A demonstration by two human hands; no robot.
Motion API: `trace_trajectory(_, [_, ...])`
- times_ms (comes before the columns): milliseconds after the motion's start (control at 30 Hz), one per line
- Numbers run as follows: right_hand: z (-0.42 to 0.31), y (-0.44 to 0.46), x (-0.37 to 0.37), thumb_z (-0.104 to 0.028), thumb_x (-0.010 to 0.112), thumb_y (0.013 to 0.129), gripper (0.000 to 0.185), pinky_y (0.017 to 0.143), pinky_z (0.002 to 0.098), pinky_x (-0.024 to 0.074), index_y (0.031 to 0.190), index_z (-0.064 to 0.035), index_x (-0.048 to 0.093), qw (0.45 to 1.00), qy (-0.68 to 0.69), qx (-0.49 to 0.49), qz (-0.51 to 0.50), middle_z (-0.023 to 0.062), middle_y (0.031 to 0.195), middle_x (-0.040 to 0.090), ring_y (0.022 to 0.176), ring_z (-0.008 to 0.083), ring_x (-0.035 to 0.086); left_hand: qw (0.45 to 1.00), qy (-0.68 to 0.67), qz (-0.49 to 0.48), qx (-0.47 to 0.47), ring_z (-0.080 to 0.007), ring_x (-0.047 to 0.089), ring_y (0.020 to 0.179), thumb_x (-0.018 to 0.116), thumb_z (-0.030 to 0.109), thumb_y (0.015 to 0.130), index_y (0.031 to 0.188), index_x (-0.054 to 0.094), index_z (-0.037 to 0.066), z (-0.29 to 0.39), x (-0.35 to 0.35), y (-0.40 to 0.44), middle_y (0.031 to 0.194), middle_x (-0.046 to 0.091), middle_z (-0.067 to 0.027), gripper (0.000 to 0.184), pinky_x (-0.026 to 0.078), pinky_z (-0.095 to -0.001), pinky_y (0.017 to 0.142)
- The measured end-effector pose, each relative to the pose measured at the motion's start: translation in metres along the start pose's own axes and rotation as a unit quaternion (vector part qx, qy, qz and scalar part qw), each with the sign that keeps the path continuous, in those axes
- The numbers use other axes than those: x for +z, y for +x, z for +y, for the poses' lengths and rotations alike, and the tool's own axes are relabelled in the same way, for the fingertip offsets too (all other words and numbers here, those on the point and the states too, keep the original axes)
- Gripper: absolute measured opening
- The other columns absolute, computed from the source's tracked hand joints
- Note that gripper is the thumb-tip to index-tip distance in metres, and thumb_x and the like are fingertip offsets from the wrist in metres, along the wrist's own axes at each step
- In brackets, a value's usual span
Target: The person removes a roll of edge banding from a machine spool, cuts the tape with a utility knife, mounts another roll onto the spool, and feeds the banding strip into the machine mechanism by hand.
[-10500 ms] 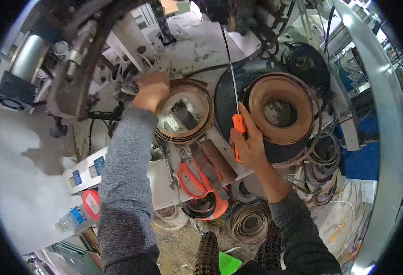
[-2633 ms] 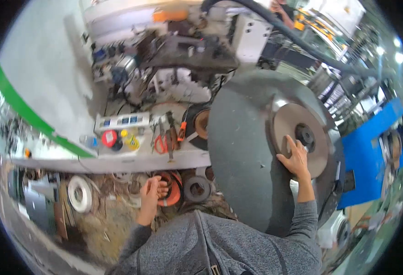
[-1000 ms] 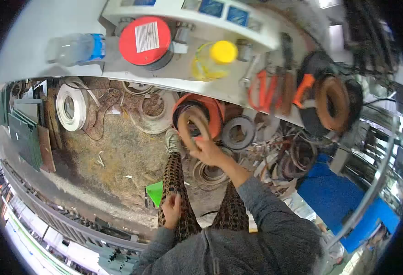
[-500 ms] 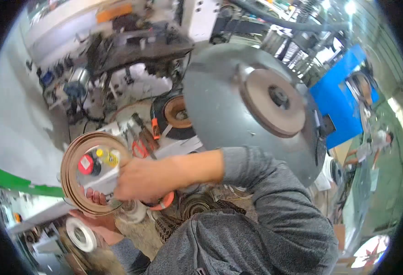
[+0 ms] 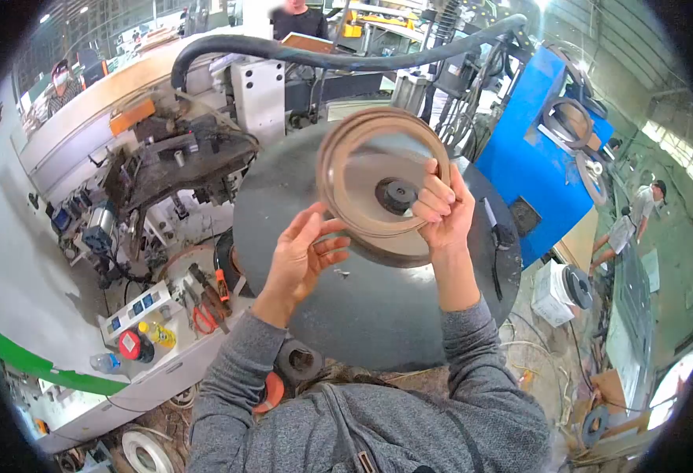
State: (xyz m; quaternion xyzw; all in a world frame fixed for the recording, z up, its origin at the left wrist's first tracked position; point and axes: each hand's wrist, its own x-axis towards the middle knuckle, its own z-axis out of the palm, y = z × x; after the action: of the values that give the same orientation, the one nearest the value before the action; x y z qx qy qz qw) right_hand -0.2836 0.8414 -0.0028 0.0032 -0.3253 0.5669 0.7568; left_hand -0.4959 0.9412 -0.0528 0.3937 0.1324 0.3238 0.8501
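Observation:
A roll of brown edge banding (image 5: 332,177), wound into a thin ring, is held up above the large grey disc (image 5: 386,323). My right hand (image 5: 445,206) grips its right side, fingers curled through the opening and the thumb outside. At the ring's lower left is my left hand (image 5: 305,254), palm up with fingers apart; whether a fingertip touches the ring I cannot tell. Through the opening shows a black hub (image 5: 397,195) in the middle of another brown roll (image 5: 400,251) lying on the disc, partly hidden by the held ring.
On a white cabinet (image 5: 185,364) at left stand a yellow bottle (image 5: 157,334), a red-capped container (image 5: 135,345), red-handled scissors (image 5: 203,318) and an orange screwdriver (image 5: 222,285). A black hose (image 5: 275,49) arches behind the disc. Right of it stands a blue machine panel (image 5: 512,158). Other people are farther off.
The held roll has moved from the left, over the cabinet, to above the disc. My right hand now grips its right side; my left hand has opened at its lower left. My view has turned.

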Motion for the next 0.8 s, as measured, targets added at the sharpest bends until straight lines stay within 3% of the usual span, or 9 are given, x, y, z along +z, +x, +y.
trace_trajectory(133, [-0.036,-0.009,-0.06,-0.031,0.036,0.097,0.039,0.041,0.0209,0.0269,0.115,0.001,0.048,0.996,0.035,-0.045,0.064,-0.0076,0.057,0.03,0.044,0.0035,0.029,1.0,-0.017,0.024,-0.005,-0.0183,0.06,0.072,0.052,0.029,0.091,0.11,0.051,0.01,-0.031,0.023,0.055,0.091,0.058,-0.0051,0.027,0.052,-0.0313,0.063])
trace_trajectory(233, [-0.047,-0.01,-0.096,-0.032,0.036,0.096,0.039,0.041,0.0209,0.0272,0.114,0.0004,0.048,0.988,0.048,-0.055,0.139,-0.0071,0.058,0.031,0.043,0.0033,0.03,0.991,0.078,0.103,-0.017,-0.0152,0.057,0.067,0.055,0.03,0.09,0.109,0.052,0.011,-0.048,0.039,0.099,0.09,0.057,-0.0041,0.027,0.051,-0.0272,0.059])
trace_trajectory(267, [-0.049,-0.009,-0.109,-0.032,0.036,0.096,0.039,0.041,0.0209,0.0273,0.114,0.0,0.049,0.983,0.058,-0.055,0.163,-0.0068,0.059,0.032,0.043,0.0033,0.03,0.992,0.082,0.087,-0.031,-0.0118,0.054,0.062,0.056,0.03,0.089,0.103,0.054,0.011,-0.054,0.034,0.11,0.085,0.057,-0.0032,0.023,0.049,-0.023,0.052])
trace_trajectory(433, [-0.057,-0.006,-0.166,-0.031,0.039,0.096,0.031,0.04,0.0198,0.0273,0.105,-0.0039,0.05,0.966,0.017,-0.065,0.248,-0.0052,0.061,0.035,0.044,0.0035,0.033,0.987,0.068,0.132,-0.061,-0.0104,0.055,0.058,0.058,0.024,0.088,0.086,0.055,0.008,-0.083,0.007,0.144,0.073,0.056,-0.0023,0.016,0.049,-0.0208,0.047])
trace_trajectory(500, [-0.058,0.002,-0.179,-0.028,0.042,0.095,0.026,0.039,0.0218,0.0315,0.096,-0.0032,0.048,0.919,-0.056,-0.093,0.379,-0.0011,0.063,0.041,0.043,0.0071,0.035,0.98,0.067,0.172,-0.074,-0.0109,0.056,0.058,0.058,0.022,0.088,0.086,0.055,0.006,-0.093,0.003,0.149,0.073,0.056,-0.0032,0.016,0.051,-0.0215,0.049])
trace_trajectory(567, [-0.052,0.012,-0.17,-0.027,0.044,0.094,0.026,0.04,0.0237,0.0342,0.091,-0.0018,0.047,0.825,-0.192,-0.104,0.521,0.0007,0.063,0.043,0.042,0.0098,0.037,0.981,0.058,0.17,-0.065,-0.0134,0.059,0.062,0.058,0.018,0.088,0.085,0.053,0.002,-0.095,0.007,0.148,0.074,0.057,-0.0062,0.016,0.054,-0.0241,0.052])
trace_trajectory(600, [-0.052,0.013,-0.176,-0.026,0.045,0.093,0.028,0.042,0.026,0.0392,0.094,0.0016,0.05,0.777,-0.258,-0.114,0.564,0.0075,0.07,0.053,0.046,0.0145,0.046,0.983,0.046,0.168,-0.059,-0.0141,0.06,0.063,0.059,0.017,0.087,0.085,0.053,0.002,-0.097,0.008,0.149,0.074,0.058,-0.007,0.016,0.055,-0.0247,0.053])
trace_trajectory(700, [-0.055,0.008,-0.186,-0.023,0.049,0.09,0.027,0.051,0.0327,0.048,0.091,0.003,0.056,0.616,-0.566,-0.06,0.544,0.0109,0.08,0.058,0.058,0.021,0.056,0.982,0.038,0.173,-0.06,-0.0164,0.062,0.068,0.059,0.015,0.087,0.086,0.051,0.0,-0.101,0.001,0.15,0.079,0.06,-0.0103,0.017,0.056,-0.0249,0.055])
trace_trajectory(800, [-0.055,0.006,-0.183,-0.02,0.054,0.083,0.023,0.071,0.0426,0.0465,0.095,-0.0014,0.061,0.198,-0.881,-0.147,0.403,0.0164,0.085,0.062,0.074,0.0327,0.059,0.983,0.037,0.169,-0.067,-0.0167,0.062,0.068,0.058,0.016,0.088,0.088,0.049,0.001,-0.1,-0.008,0.144,0.082,0.061,-0.0118,0.018,0.056,-0.0236,0.056])
